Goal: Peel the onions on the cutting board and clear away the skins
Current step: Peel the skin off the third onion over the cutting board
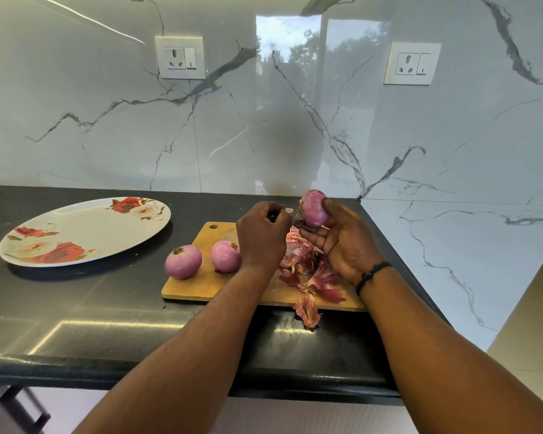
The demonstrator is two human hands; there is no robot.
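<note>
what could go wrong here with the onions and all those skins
1. One skin piece already lies off the cutting board near the counter edge, so it may well drop to the floor.
2. The leftmost peeled onion sits at the board's left edge and could roll onto the counter.
3. The right hand holds the third onion above the skin pile; a slip would scatter the skins.
</note>
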